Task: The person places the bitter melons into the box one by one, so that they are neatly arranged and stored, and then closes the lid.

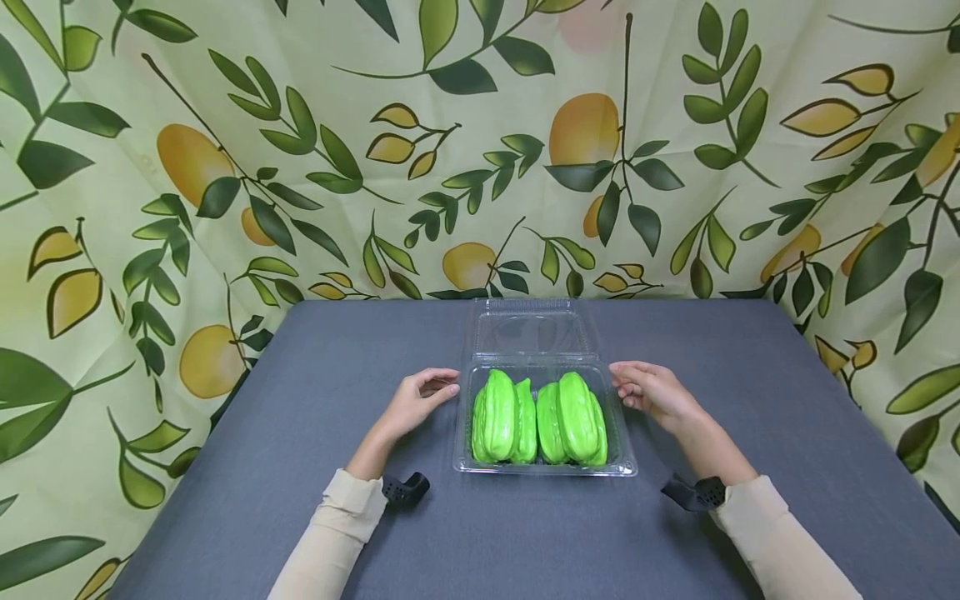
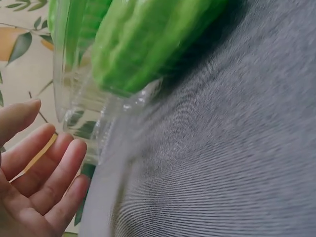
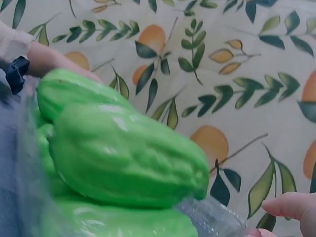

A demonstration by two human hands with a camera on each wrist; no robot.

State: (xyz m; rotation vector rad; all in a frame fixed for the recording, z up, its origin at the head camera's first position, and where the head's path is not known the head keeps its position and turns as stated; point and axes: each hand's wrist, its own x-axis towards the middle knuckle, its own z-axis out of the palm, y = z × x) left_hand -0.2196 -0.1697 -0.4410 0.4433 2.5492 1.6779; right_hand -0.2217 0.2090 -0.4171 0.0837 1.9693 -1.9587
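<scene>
A clear plastic clamshell container (image 1: 545,470) sits on the grey table with its lid (image 1: 532,333) folded back behind it. Inside are several bright green, ridged, elongated vegetables (image 1: 500,415), stacked in two groups side by side; their exact kind is unclear. Just off the left rim is my left hand (image 1: 422,396), its fingers relaxed and slightly bent. In the left wrist view those fingers (image 2: 64,165) hold nothing. My right hand (image 1: 656,390) is by the far right corner, fingers loosely bent with nothing visible in them. The right wrist view catches only its fingertips (image 3: 286,205) near the plastic.
Grey cloth covers the table (image 1: 545,533). Behind it and along both sides hangs a curtain (image 1: 510,167) printed with leaves and orange fruit. Each wrist carries a black strap-on device (image 1: 406,490).
</scene>
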